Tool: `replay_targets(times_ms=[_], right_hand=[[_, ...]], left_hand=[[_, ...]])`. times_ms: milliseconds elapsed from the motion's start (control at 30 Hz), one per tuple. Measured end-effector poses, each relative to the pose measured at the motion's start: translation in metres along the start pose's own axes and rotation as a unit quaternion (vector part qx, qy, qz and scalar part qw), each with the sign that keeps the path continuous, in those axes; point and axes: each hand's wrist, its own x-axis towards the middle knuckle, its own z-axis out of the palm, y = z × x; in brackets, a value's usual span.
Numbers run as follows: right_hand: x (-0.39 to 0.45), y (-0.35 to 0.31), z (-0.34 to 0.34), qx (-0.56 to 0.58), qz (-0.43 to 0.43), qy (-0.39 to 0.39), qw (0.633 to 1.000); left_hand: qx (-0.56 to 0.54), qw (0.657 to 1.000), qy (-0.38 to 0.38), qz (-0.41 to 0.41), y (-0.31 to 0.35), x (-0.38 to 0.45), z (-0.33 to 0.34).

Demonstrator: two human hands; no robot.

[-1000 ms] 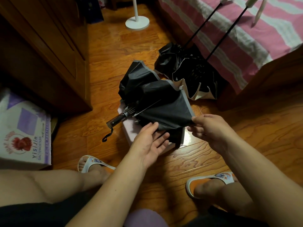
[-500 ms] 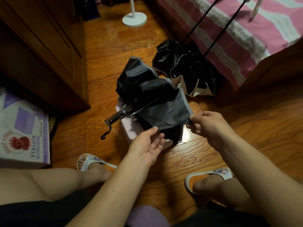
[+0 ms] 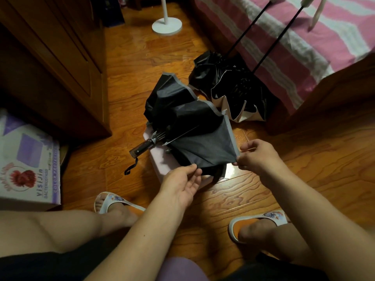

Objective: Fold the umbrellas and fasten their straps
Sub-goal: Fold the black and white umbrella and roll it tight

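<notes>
The grey-edged umbrella (image 3: pixel 194 134) lies on a pale box (image 3: pixel 162 161) on the floor (image 3: pixel 304 169), its long axis running from the handle (image 3: pixel 142 148) at the far left toward the person. The right hand (image 3: pixel 256 157) pinches the canopy's near corner at its grey trim. The left hand (image 3: pixel 182 185) pinches the near canopy edge, beside the right one. 2 more umbrellas (image 3: pixel 233 88) lie further away, against the bed (image 3: pixel 304 37). Both hands are equally near; the handle lies further off, to the left hand's side.
</notes>
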Motion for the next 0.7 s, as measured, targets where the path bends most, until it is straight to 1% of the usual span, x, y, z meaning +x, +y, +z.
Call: replay_targets(times_ms=[33,67,100,133,167,233,300,367,400,500,533,600,633,700], right_hand=[[0.003,0.0,0.001,-0.097,-0.015,0.005,0.995],[0.006,-0.003,0.003,-0.189,-0.04,0.02,0.981],[0.01,-0.009,0.007,-0.248,-0.075,0.041,0.965],[0.015,-0.016,0.012,-0.262,-0.116,0.056,0.956],[0.021,-0.025,0.019,-0.25,-0.161,0.056,0.953],[0.033,-0.045,0.037,-0.205,-0.231,0.032,0.951],[0.048,-0.06,0.05,-0.193,-0.252,0.035,0.948],[0.059,-0.068,0.056,-0.225,-0.258,0.045,0.938],[0.063,-0.07,0.056,-0.237,-0.267,0.031,0.934],[0.064,-0.074,0.056,-0.212,-0.29,-0.051,0.932],[0.063,-0.074,0.056,-0.227,-0.3,-0.055,0.925],[0.066,-0.072,0.059,-0.305,-0.339,-0.006,0.89],[0.065,-0.072,0.06,-0.341,-0.346,0.016,0.874],[0.065,-0.071,0.063,-0.36,-0.331,0.025,0.872]], left_hand=[[0.017,1.0,0.002,-0.006,-0.002,0.003,0.0],[0.034,0.999,0.001,-0.012,-0.005,0.007,-0.001],[0.05,0.999,-0.001,-0.015,-0.008,0.012,-0.002],[0.068,0.998,-0.004,-0.014,-0.012,0.016,-0.002],[0.093,0.996,-0.006,-0.007,-0.015,0.023,-0.004],[0.148,0.989,-0.005,0.02,-0.019,0.031,-0.007],[0.212,0.976,0.002,0.048,-0.019,0.037,-0.014],[0.261,0.963,0.011,0.072,-0.011,0.036,-0.025],[0.275,0.958,0.014,0.084,-0.005,0.033,-0.031],[0.28,0.947,0.041,0.154,0.019,0.021,-0.049],[0.267,0.943,0.055,0.191,0.03,0.018,-0.052],[0.23,0.931,0.072,0.273,0.055,0.018,-0.05],[0.223,0.923,0.069,0.307,0.068,0.021,-0.045],[0.228,0.911,0.034,0.341,0.093,0.026,-0.028]])
